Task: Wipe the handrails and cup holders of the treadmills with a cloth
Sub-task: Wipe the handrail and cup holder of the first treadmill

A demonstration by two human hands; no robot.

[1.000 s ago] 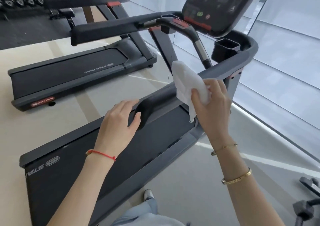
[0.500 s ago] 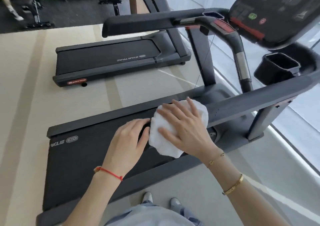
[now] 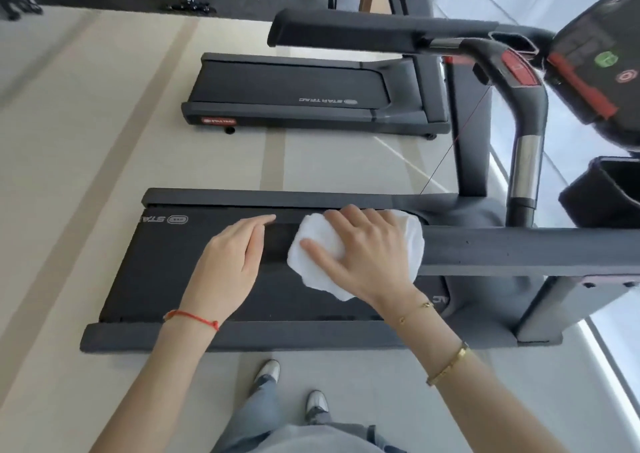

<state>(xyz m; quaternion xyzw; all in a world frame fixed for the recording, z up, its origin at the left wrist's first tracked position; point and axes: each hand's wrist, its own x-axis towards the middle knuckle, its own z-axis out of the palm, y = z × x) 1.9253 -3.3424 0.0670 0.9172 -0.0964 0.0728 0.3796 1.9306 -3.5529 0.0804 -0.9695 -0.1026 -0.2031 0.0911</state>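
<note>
Standing at the bottom edge are two light sneakers (image 3: 266, 371) on the pale grey floor (image 3: 363, 383), just beside the near side rail of the dark grey treadmill (image 3: 242, 336). Above its black belt runs the near handrail (image 3: 519, 251), a long bar padded in dark grey foam. The right hand (image 3: 360, 251) lies flat on a white folded cloth (image 3: 414, 241), fingers spread and straight, pressing the cloth onto the handrail close to its free end. The left hand (image 3: 232, 258) rests just beside the cloth at the handrail's tip, fingers extended and close together, holding nothing. A thin red string bracelet (image 3: 194, 317) circles the left wrist; a fine gold chain (image 3: 414, 308) and a gold bangle (image 3: 446, 366) sit on the right forearm. Farther right, a black square cup holder (image 3: 602, 192) hangs beside the curved front bar with its chrome grip (image 3: 526, 165), under the dark console (image 3: 595, 57). The far handrail (image 3: 346, 33) stretches across behind it. Beyond that, well apart on the beige floor, sits a second dark treadmill (image 3: 294, 92).
</note>
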